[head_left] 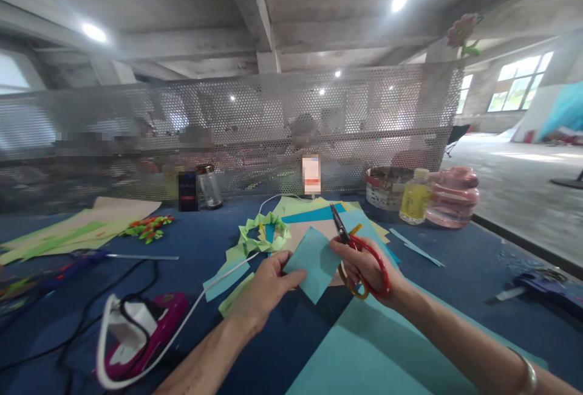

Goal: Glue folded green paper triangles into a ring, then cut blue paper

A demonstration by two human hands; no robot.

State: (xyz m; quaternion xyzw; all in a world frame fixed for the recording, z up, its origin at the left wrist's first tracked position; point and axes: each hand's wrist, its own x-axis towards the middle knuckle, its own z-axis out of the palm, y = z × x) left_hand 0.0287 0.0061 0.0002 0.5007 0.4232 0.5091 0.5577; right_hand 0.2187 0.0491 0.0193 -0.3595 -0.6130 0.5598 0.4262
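Observation:
A small square of light blue paper (314, 267) is held up over the table, one corner toward me. My left hand (268, 282) pinches its left corner between thumb and fingers. My right hand (367, 264) is closed around red-handled scissors (381, 267), whose dark blades point up and away; its fingertips also touch the paper's right edge. Under and behind the square lie stacked coloured sheets (300, 216). A large light blue sheet (401, 346) spreads below my right forearm. A ring of folded green paper (243, 234) stands to the left of the stack.
A magenta power strip (170, 322) with white and black cords lies at front left. A yellow bottle (414, 197), a pink jug (453, 197) and a round tub (387, 188) stand at back right. A blue glue gun (546, 291) lies far right. Mesh screen (255, 133) behind.

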